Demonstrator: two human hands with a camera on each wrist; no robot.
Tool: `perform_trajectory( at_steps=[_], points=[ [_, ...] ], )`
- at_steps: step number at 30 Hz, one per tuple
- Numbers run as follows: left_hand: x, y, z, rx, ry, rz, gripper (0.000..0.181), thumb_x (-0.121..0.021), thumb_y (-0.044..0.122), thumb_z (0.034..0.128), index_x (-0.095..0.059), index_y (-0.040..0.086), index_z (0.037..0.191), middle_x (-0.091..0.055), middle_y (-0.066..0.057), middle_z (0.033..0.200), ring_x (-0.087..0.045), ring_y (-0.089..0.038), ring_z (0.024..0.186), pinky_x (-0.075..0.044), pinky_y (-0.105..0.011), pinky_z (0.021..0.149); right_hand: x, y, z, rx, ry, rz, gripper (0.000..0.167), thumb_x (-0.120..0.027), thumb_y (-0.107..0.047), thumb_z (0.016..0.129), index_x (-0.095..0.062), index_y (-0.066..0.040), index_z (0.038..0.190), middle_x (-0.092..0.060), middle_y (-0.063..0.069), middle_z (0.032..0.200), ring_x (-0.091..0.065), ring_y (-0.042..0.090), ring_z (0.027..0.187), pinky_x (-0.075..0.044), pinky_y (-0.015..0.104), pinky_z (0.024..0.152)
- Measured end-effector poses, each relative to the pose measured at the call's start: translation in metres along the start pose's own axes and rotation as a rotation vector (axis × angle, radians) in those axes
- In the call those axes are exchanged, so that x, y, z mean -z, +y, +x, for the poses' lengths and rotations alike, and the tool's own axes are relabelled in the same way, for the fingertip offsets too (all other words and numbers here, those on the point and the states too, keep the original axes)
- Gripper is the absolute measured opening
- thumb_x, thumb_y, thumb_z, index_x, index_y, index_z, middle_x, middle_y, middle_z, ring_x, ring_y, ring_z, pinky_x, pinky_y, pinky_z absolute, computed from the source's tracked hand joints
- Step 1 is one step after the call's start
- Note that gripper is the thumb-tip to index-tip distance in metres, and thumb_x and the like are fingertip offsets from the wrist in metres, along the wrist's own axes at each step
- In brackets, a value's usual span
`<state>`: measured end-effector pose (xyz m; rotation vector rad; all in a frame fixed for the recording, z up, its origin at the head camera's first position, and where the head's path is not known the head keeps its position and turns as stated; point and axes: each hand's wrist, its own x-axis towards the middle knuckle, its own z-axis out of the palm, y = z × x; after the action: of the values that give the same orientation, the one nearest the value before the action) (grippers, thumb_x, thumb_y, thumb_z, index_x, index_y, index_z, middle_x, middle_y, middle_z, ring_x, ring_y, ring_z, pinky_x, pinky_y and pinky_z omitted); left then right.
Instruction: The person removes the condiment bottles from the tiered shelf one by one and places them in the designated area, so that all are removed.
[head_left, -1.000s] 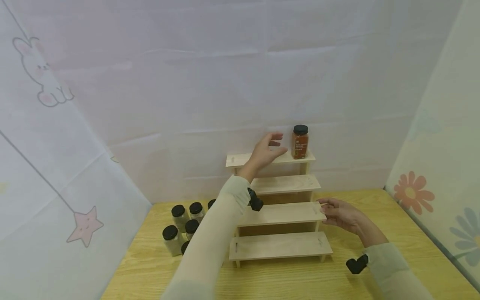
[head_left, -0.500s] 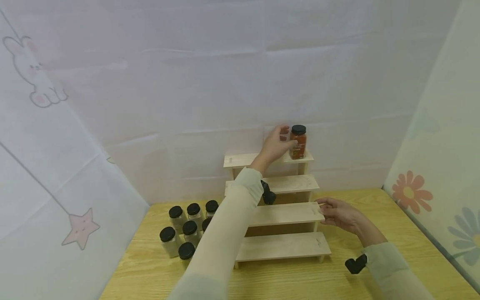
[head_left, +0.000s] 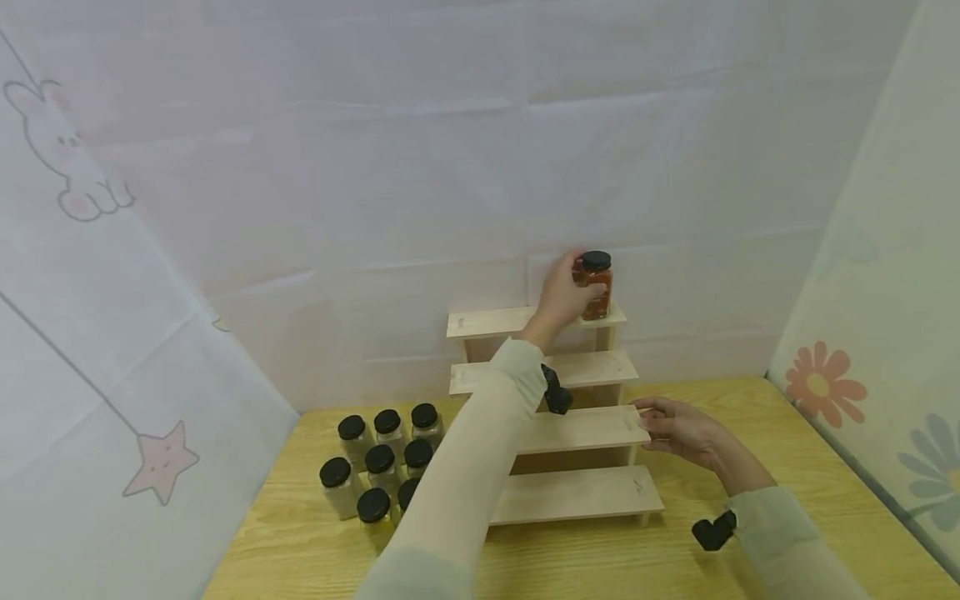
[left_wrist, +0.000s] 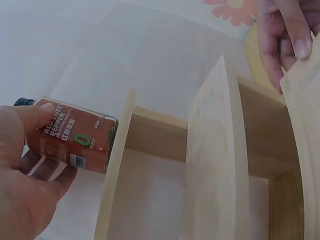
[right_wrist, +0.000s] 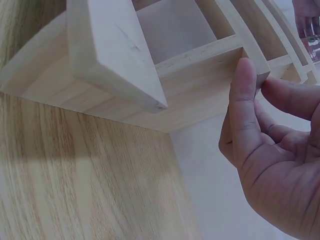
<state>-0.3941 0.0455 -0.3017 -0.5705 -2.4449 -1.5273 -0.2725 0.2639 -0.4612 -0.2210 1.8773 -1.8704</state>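
Note:
A glass spice jar (head_left: 597,302) of red powder with a black lid stands at the right end of the top step of a wooden tiered rack (head_left: 573,493). My left hand (head_left: 561,293) holds it, thumb across the front and fingers behind. In the left wrist view the label on the jar (left_wrist: 75,131) reads "Red Sweet Pepper", and its base meets the top board. At the rack's right side, my right hand (head_left: 686,432) pinches the end of the second board from the bottom. The right wrist view shows the thumb and fingers of that hand (right_wrist: 280,145) at the board's corner.
Several black-lidded jars (head_left: 342,487) stand grouped on the wooden table (head_left: 277,546) left of the rack; my left forearm partly covers them. A pale cloth wall (head_left: 375,208) rises close behind the rack. A side wall (head_left: 885,275) with printed flowers stands at the right.
My left hand has moved right along the top step and taken hold of the pepper jar. The right hand stays on the rack. More of the grouped jars show beside my left forearm.

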Motion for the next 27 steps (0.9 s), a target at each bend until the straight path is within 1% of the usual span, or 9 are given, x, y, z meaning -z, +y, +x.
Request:
perform_trajectory(
  at_steps=[4,9,11,13,15,18,21,24,27],
  points=[
    [-0.001,0.005,-0.003,-0.01,0.03,0.015,0.065,-0.082,0.011,0.0864,-0.054,0.008,0.144,-0.056,-0.011,0.128,-0.058,-0.022,0.115,-0.049,-0.026,0.097,0.001,-0.001,-0.001,-0.002,0.004,-0.007,0.064,-0.054,-0.013,0.106,-0.018,0.008,0.154,-0.045,0.007,0.113,-0.059,0.013,0.094,-0.056,0.036,0.093],
    [0.003,0.011,-0.008,-0.034,0.031,-0.003,0.064,-0.085,0.012,0.0831,-0.058,0.011,0.141,-0.059,-0.009,0.122,-0.06,-0.018,0.104,-0.05,-0.023,0.088,0.003,-0.001,0.0,-0.005,0.004,-0.009,0.065,-0.054,-0.014,0.106,-0.018,0.008,0.155,-0.044,0.008,0.113,-0.058,0.013,0.094,-0.055,0.037,0.093],
    [0.007,0.013,-0.011,-0.052,0.009,-0.015,0.063,-0.085,0.013,0.0826,-0.058,0.012,0.14,-0.061,-0.007,0.12,-0.06,-0.016,0.101,-0.05,-0.023,0.084,0.003,-0.001,0.0,-0.004,0.004,-0.009,0.065,-0.054,-0.013,0.106,-0.017,0.008,0.155,-0.044,0.008,0.115,-0.059,0.014,0.096,-0.055,0.037,0.094],
    [0.012,0.015,-0.015,-0.069,-0.03,-0.025,0.064,-0.085,0.015,0.0833,-0.057,0.013,0.141,-0.063,-0.005,0.12,-0.061,-0.015,0.101,-0.051,-0.025,0.083,0.004,-0.001,0.001,0.0,0.003,-0.01,0.065,-0.053,-0.013,0.106,-0.016,0.008,0.155,-0.044,0.009,0.118,-0.06,0.014,0.098,-0.055,0.037,0.094],
    [0.018,0.018,-0.021,-0.082,-0.073,-0.033,0.067,-0.085,0.016,0.0845,-0.054,0.014,0.144,-0.065,-0.004,0.124,-0.062,-0.014,0.104,-0.051,-0.027,0.084,0.004,-0.002,0.002,0.001,0.003,-0.012,0.066,-0.053,-0.013,0.106,-0.015,0.008,0.156,-0.045,0.009,0.118,-0.06,0.013,0.099,-0.055,0.037,0.095],
    [0.029,0.021,-0.031,-0.079,-0.119,-0.033,0.071,-0.084,0.019,0.0854,-0.051,0.017,0.149,-0.065,-0.003,0.129,-0.062,-0.014,0.108,-0.052,-0.032,0.085,0.005,-0.003,0.003,0.002,0.0,-0.015,0.067,-0.053,-0.013,0.106,-0.014,0.008,0.156,-0.046,0.008,0.116,-0.061,0.013,0.098,-0.055,0.038,0.096],
    [0.039,0.021,-0.041,-0.081,-0.139,-0.023,0.072,-0.084,0.019,0.0855,-0.05,0.018,0.149,-0.066,-0.003,0.13,-0.062,-0.014,0.109,-0.053,-0.035,0.087,0.007,-0.003,0.003,0.001,-0.005,-0.013,0.068,-0.053,-0.013,0.106,-0.013,0.008,0.156,-0.046,0.007,0.115,-0.06,0.013,0.096,-0.054,0.039,0.096],
    [0.048,0.018,-0.049,-0.087,-0.155,-0.016,0.07,-0.084,0.018,0.0853,-0.052,0.019,0.147,-0.067,-0.002,0.128,-0.063,-0.015,0.109,-0.053,-0.038,0.091,0.009,-0.002,0.004,0.002,-0.005,-0.017,0.066,-0.052,-0.013,0.106,-0.013,0.008,0.156,-0.048,0.008,0.117,-0.061,0.013,0.098,-0.054,0.039,0.096],
    [0.057,0.013,-0.057,-0.084,-0.168,-0.001,0.067,-0.085,0.019,0.0846,-0.054,0.022,0.144,-0.067,0.0,0.125,-0.062,-0.014,0.11,-0.052,-0.037,0.094,0.011,-0.001,0.004,0.006,-0.007,-0.024,0.065,-0.052,-0.012,0.107,-0.014,0.009,0.155,-0.052,0.007,0.119,-0.063,0.014,0.102,-0.054,0.039,0.096]
  ],
)
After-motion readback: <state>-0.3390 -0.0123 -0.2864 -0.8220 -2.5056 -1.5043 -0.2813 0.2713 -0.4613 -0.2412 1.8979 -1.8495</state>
